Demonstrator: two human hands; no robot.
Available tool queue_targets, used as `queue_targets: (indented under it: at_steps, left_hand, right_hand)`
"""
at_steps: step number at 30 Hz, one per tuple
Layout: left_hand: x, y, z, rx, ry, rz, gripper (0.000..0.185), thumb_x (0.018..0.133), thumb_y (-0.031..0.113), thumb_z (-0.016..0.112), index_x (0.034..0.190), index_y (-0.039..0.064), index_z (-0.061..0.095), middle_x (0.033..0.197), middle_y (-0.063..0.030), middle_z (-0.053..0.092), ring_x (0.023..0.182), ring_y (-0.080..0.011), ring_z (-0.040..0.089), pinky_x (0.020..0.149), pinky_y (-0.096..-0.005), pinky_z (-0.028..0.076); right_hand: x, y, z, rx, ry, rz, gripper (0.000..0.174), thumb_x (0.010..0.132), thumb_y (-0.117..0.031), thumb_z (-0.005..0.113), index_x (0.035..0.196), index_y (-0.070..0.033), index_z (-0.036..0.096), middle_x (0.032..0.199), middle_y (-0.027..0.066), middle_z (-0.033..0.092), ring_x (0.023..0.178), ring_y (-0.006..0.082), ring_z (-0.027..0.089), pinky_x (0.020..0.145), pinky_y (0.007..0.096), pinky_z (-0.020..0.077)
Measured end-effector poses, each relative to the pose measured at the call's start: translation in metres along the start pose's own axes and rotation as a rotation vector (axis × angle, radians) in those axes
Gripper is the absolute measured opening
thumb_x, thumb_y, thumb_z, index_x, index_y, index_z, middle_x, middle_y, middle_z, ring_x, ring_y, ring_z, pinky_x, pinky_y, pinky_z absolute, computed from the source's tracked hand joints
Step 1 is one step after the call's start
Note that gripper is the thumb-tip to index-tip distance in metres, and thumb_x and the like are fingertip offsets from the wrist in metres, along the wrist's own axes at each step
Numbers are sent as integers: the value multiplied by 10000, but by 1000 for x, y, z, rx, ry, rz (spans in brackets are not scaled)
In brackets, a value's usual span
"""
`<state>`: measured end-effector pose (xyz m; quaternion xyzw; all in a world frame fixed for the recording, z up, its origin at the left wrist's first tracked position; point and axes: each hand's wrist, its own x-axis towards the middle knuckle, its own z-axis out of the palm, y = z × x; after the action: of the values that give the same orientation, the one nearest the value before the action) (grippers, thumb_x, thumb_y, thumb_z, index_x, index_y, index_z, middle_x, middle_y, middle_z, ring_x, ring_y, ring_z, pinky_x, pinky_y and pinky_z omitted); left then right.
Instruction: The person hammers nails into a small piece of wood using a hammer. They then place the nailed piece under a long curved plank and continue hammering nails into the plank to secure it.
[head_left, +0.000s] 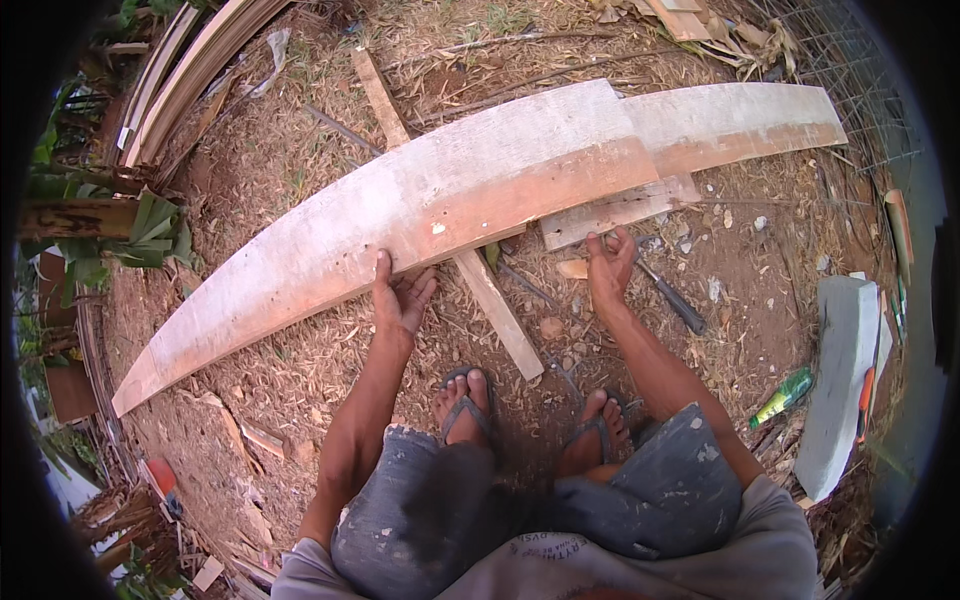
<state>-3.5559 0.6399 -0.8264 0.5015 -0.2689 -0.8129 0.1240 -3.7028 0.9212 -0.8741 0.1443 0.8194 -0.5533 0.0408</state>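
Observation:
A long wooden plank (420, 195), whitish on one part and reddish along its near side, lies across the ground before me. My left hand (401, 296) is at its near edge, thumb on the top face and fingers spread beside or under the edge. At the right, the plank overlaps a second board (742, 120). A short wooden board (600, 217) lies partly beneath the plank, and my right hand (611, 262) is at its near edge with curled fingers; whether it grips the board is unclear. A narrow wooden batten (499, 315) passes crosswise under the plank.
A hammer (675, 300) with a dark handle lies right of my right hand. Further right are a green bottle (781, 397), a grey block (836, 382) and an orange-handled tool (866, 397). Stacked boards (199, 71) stand at the upper left. Wire mesh (847, 52) is at the upper right.

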Motion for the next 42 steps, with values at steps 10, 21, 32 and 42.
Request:
queue_targets:
  at_steps: [10,21,32,42]
  left_hand:
    - [-10,-9,2,124,76,34,964,790,722,615,1356,-5,333,1155,-199,544,929,-289,599,778,-401,508]
    - [-22,-20,-3,265,17,42,1099,780,760,584,1465,-14,208,1261,-218,509,982,-291,576,834,-397,485]
    - [-24,-7,-8,265,59,12,1200,755,740,633,1496,-49,116,1386,-250,433,1142,-326,541,902,-432,465]
    - [-19,-13,5,22,72,59,1087,748,744,642,1494,92,193,1460,-263,316,1324,-369,402,1033,-496,388]
  right_hand:
    - [106,34,2,1,160,381,703,739,-118,778,1265,61,348,914,162,572,735,235,575,581,384,522]
    - [82,-77,9,-188,75,664,1005,802,-347,695,1413,129,55,1415,314,222,1247,425,445,1011,456,442]
    - [86,-18,-19,375,-2,410,831,657,-151,751,1319,123,329,1207,258,525,1115,342,565,972,409,460]
    - [-13,-40,-132,-785,-210,-70,784,668,-192,737,1361,-26,410,1258,199,499,1137,366,505,987,455,405]
